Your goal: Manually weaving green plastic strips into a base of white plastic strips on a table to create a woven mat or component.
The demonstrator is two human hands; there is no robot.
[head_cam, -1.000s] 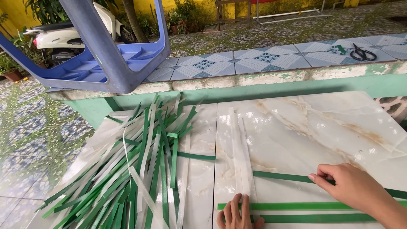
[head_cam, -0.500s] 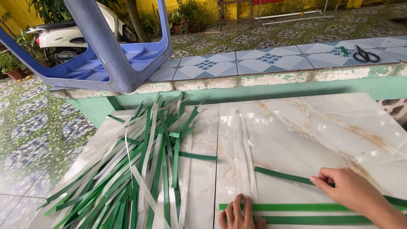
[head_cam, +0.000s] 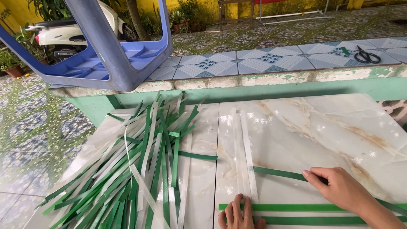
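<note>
Both hands sit low in my view, at about six and four o'clock. My left hand [head_cam: 238, 212] lies flat with fingers spread, pressing the near ends of the pale translucent strips [head_cam: 245, 157] down onto the marble surface [head_cam: 322, 127]; it grips nothing. My right hand [head_cam: 341, 188] is curled, its fingertips pinching or pressing the diagonal green strip [head_cam: 277, 173]; I cannot tell which, since the fingers cover the contact.

That green strip is what the right hand works. Its long axis runs from the hand toward ten o'clock, its free end stopping just beside the pale strips, so it lies crosswise to them. The pale strips run straight away from me toward twelve o'clock. The right hand is on the green strip; the left hand is nearer its free end.

Just below both hands, two green strips [head_cam: 313, 208] lie side by side, running left to right.

Farther out at nine o'clock, a loose heap of green and white strips [head_cam: 140, 174] fans across the surface. Beyond it, at eleven o'clock, a blue plastic stool [head_cam: 114, 63] rests upside down on the tiled ledge [head_cam: 271, 63]. Scissors [head_cam: 365, 55] lie on that ledge at one o'clock, well apart from both hands.
</note>
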